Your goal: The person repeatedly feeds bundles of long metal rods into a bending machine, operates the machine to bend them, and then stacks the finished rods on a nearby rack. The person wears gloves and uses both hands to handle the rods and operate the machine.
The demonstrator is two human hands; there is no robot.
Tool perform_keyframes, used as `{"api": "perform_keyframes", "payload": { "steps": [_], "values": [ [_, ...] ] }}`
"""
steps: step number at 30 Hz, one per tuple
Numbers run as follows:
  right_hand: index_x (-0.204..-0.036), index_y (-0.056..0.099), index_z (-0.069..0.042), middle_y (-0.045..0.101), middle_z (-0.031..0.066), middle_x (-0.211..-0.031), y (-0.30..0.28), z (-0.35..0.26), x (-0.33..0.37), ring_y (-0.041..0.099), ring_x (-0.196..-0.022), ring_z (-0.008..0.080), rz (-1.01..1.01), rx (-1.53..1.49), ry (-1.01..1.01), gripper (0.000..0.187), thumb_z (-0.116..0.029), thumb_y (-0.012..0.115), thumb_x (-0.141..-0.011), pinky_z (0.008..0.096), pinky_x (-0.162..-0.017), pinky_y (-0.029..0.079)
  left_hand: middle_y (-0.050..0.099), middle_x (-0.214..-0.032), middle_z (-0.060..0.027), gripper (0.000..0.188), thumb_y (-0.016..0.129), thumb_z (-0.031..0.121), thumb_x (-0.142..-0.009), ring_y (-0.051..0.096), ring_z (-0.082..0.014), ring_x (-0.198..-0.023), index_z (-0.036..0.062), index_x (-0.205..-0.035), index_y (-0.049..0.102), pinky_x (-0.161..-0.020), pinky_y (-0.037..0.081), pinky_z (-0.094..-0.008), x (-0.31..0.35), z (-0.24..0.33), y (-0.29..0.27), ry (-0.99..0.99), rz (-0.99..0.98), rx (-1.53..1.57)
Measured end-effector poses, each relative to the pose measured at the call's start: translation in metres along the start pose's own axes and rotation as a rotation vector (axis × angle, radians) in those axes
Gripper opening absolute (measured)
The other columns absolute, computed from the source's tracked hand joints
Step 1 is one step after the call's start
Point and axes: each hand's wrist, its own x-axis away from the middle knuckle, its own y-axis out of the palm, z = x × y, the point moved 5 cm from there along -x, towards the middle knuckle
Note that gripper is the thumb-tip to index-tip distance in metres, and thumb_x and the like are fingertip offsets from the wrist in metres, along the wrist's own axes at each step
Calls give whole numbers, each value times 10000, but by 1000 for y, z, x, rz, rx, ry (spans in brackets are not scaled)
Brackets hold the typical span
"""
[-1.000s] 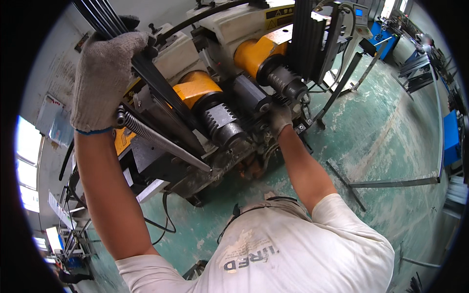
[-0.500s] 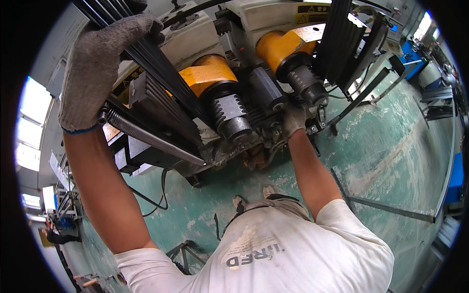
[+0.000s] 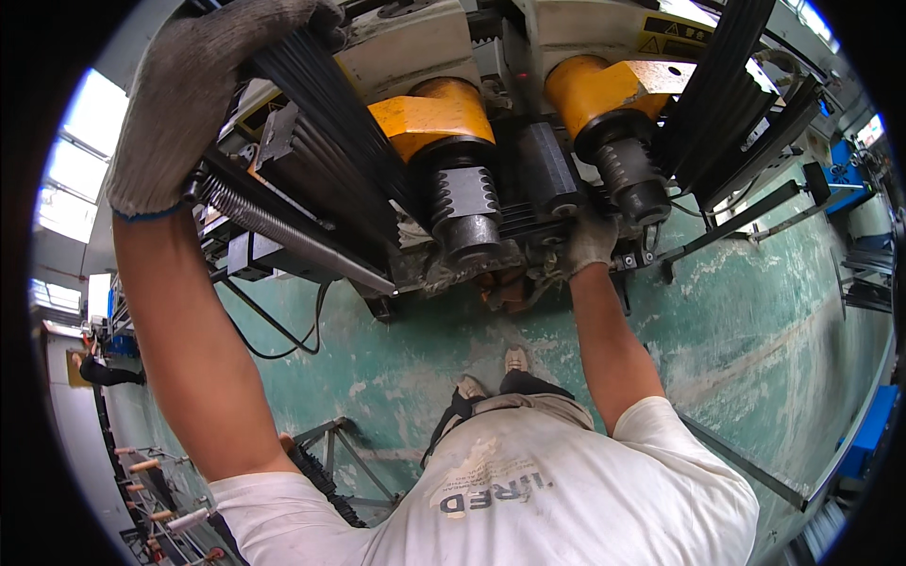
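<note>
My left hand (image 3: 175,108), in a grey knitted glove, reaches high at the left with its fingers wrapped round a bundle of long black metal bars (image 3: 326,108). These bars slant down into the machine (image 3: 420,47), beside a dark toothed cylinder (image 3: 466,203) under a yellow arm (image 3: 429,123). My right hand (image 3: 593,243), also gloved, is low at the machine's front, just below a dark faceted block (image 3: 545,170). It is close to the second toothed cylinder (image 3: 628,174); its fingers are hidden among dark parts, so its grip does not show.
A coil spring (image 3: 274,226) runs beside my left forearm. Upright black bars (image 3: 717,85) stand at the machine's right, with a projecting arm (image 3: 746,222) below them. A black cable (image 3: 283,349) loops over the green floor (image 3: 396,358). A metal frame (image 3: 340,443) stands at lower left.
My view has shifted, so the machine sits higher and farther right in the picture. Both hands keep about the same places on the machine and bars.
</note>
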Motion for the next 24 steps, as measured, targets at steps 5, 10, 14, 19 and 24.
{"api": "perform_keyframes", "payload": {
  "steps": [5,10,14,19,24],
  "values": [
    [-1379,712,43,770,108,-1279,-8,7,-12,741,-1108,205,19,-57,20,382,-48,710,-1008,367,-1011,585,836,-1260,-107,390,572,136,-1137,819,-300,-1163,180,-1505,692,-1013,700,-396,-12,10,6,-94,71,357],
    [-1424,699,-6,775,97,-1196,-6,16,-8,749,-1023,226,107,-44,120,419,-125,729,-1024,363,-950,608,826,-1072,-62,196,706,160,-1060,814,-230,-963,141,-1252,740,-868,697,-369,-19,48,-14,-127,93,-49],
    [-1416,709,-32,765,118,-1192,-20,-9,33,752,-1047,246,116,110,112,459,-180,790,-989,388,-945,644,785,-992,-58,90,748,144,-1010,774,-205,-829,141,-1100,749,-816,664,-388,1,109,-48,-91,224,-349],
    [-1471,683,34,750,185,-1393,-64,-27,136,752,-1187,287,63,162,256,569,-343,772,-1054,426,-1088,608,681,-859,-21,74,756,132,-974,716,-191,-784,116,-1023,702,-774,612,-379,108,210,-102,-486,460,47],
    [-1340,704,71,762,185,-1335,-48,-3,226,775,-1116,302,35,302,118,546,-366,824,-1036,440,-1045,624,780,-1020,-53,142,750,15,-996,784,-182,-992,49,-1128,712,-901,658,-383,283,338,-149,-1107,919,944]
  ]
}}
